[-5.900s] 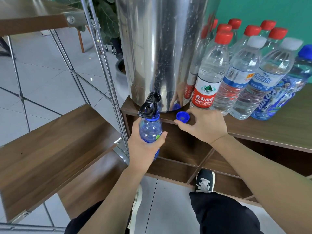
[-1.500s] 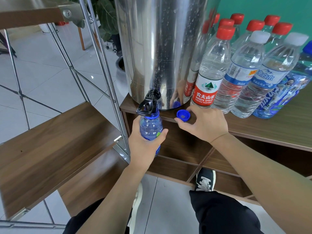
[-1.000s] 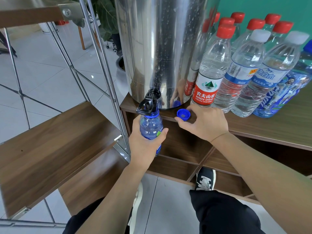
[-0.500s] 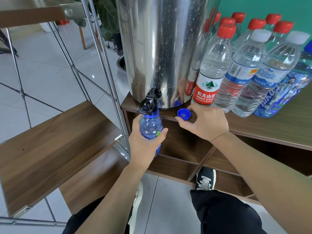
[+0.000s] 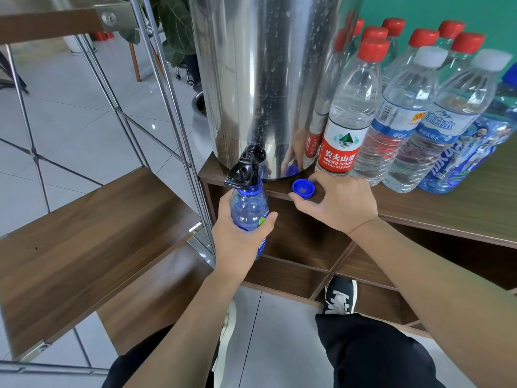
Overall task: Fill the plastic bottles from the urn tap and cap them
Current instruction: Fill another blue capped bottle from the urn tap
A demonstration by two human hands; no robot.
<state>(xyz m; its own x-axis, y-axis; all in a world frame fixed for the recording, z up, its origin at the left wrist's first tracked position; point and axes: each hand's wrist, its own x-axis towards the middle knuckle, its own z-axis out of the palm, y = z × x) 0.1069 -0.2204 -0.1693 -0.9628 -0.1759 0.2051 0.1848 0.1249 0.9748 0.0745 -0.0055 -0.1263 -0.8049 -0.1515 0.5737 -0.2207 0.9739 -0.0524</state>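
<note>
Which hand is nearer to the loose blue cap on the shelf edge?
Right. The right hand pinches the blue cap with its fingertips; the left hand is off to the left, gripping the blue bottle under the tap.

A: The urn [image 5: 268, 79] is shiny silver, its tap [image 5: 246, 170] black, the wall [image 5: 436, 9] green.
B: Blue bottle [image 5: 249, 211], blue cap [image 5: 303, 188]; others' caps red or white; dark brown woodgrain bench [image 5: 447, 214].

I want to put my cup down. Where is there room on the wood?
The shelf left of the metal rack post is bare. So is the counter strip in front of the bottle row, right of the right hand. Around the urn it is crowded: tap, blue bottle, blue cap.
</note>
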